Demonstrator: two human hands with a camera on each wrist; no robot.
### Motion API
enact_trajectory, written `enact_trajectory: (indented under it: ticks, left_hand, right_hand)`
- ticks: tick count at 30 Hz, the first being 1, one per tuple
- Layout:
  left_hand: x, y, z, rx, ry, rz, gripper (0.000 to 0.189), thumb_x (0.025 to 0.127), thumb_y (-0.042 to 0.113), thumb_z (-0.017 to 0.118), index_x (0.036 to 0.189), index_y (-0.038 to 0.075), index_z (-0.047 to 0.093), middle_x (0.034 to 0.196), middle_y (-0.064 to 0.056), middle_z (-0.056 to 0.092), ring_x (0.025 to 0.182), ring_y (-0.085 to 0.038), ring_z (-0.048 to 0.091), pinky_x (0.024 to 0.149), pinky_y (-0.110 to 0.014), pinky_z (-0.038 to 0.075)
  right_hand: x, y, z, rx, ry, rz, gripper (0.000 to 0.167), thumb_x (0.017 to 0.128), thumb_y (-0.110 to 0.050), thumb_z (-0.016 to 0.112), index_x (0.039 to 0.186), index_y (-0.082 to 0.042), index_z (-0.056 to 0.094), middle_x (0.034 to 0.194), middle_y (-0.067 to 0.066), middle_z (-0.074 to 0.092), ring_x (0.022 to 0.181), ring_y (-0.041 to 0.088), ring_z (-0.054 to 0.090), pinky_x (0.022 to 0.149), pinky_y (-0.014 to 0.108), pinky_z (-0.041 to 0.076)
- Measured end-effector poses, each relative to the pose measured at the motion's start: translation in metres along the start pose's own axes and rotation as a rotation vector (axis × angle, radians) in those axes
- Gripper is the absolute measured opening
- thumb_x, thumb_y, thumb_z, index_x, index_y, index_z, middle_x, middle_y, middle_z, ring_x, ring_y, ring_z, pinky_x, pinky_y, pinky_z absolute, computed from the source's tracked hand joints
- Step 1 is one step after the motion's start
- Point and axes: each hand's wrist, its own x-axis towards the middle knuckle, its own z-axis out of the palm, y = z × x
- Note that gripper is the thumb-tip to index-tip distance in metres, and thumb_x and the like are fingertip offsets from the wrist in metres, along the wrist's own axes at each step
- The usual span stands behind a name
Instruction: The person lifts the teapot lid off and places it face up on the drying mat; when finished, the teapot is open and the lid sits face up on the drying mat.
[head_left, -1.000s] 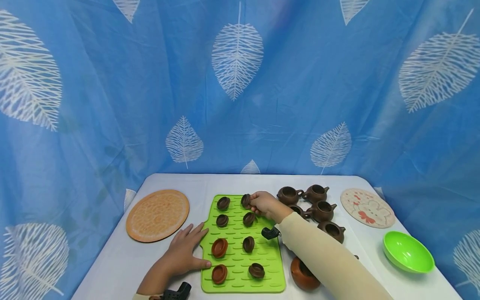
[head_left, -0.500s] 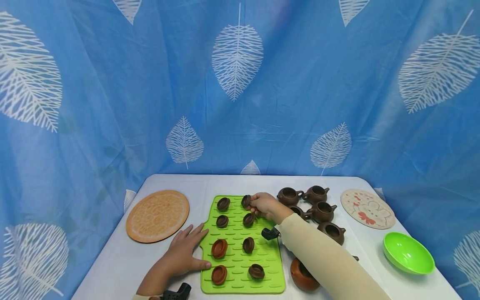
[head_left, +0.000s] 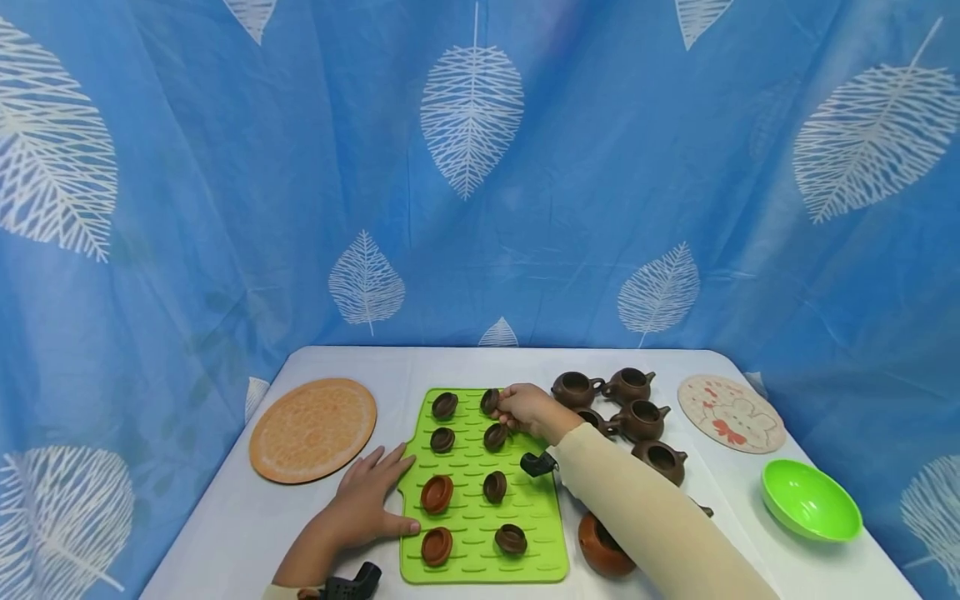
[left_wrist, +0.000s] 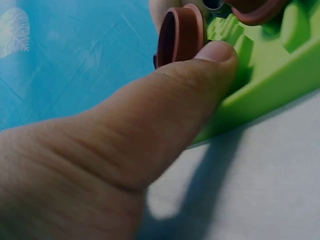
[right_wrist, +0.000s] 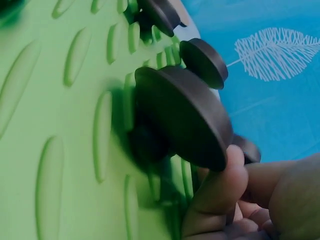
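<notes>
My right hand (head_left: 531,411) pinches a small dark brown teapot lid (head_left: 490,402) at the far right of the green mat (head_left: 528,500). Just nearer, another dark lid (head_left: 495,437) lies beside its fingers; in the right wrist view a large dark lid (right_wrist: 180,115) fills the foreground. My left hand (head_left: 363,504) rests with spread fingers at the mat's left edge, its thumb on the rim. Two reddish lids (head_left: 437,494) lie close to that thumb. Further dark lids (head_left: 511,539) stand in two columns on the mat.
Several lidless dark brown teapots (head_left: 642,421) stand right of the mat. A reddish-brown pot (head_left: 602,550) is partly under my right sleeve. An orange round mat (head_left: 312,430) lies left; a rabbit-print mat (head_left: 750,425) and a green bowl (head_left: 812,501) are at right.
Both hands keep their places, the right one still pinching the lid. Only a slight shift of the head view shows.
</notes>
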Motion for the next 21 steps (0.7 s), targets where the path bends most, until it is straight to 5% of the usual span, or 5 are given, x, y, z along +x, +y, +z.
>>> enact_trajectory:
  ticks: [7,15,21]
  left_hand:
    - [0.002,0.001,-0.001,-0.027,-0.014,-0.001,0.11,0.067,0.069,0.089,0.158,0.022,0.049,0.172,-0.004,0.031,0.159,-0.044,0.017,0.124,-0.073,0.009]
    - [0.009,0.001,-0.001,-0.025,-0.003,0.014,0.11,0.067,0.067,0.09,0.157,0.021,0.05,0.172,-0.004,0.03,0.16,-0.044,0.016,0.125,-0.072,0.008]
    - [0.009,-0.003,-0.001,-0.006,-0.004,0.005,0.11,0.067,0.067,0.09,0.157,0.021,0.05,0.172,-0.005,0.031,0.16,-0.045,0.016,0.124,-0.073,0.007]
  right_hand:
    - [-0.002,-0.003,-0.001,0.096,0.055,0.064,0.033,0.108,-0.008,0.044,0.135,0.008,0.056,0.078,0.008,0.066,0.056,0.009,0.056,0.052,0.021,0.049]
    - [-0.019,-0.014,-0.015,0.02,0.133,-0.05,0.015,0.109,-0.012,0.041,0.098,-0.005,0.049,0.09,0.011,0.053,0.067,0.017,0.047,0.063,0.032,0.045]
    - [-0.035,-0.022,-0.024,0.048,0.167,-0.124,0.024,0.112,-0.018,0.043,0.12,0.002,0.054,0.105,0.017,0.055,0.074,0.017,0.05,0.072,0.037,0.048]
